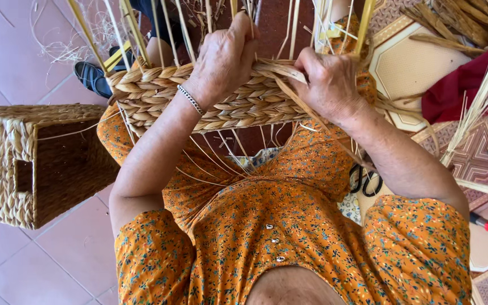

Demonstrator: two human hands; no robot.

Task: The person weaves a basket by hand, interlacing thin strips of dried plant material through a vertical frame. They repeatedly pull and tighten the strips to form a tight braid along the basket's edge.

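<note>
Here, the left hand (221, 62) presses closed over the braided rim of a half-woven basket (159, 93) held across the lap, while the right hand (327, 83) pinches a flat straw strand (289, 85) against it. A finished basket (29, 164) lies on the floor tiles beside.

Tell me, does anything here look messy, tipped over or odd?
The finished basket lies tipped on its side on the floor, its opening facing the person. Loose fibres are scattered over the tiles. Both the left hand and right hand grip the half-woven braid; nothing looks damaged.
</note>
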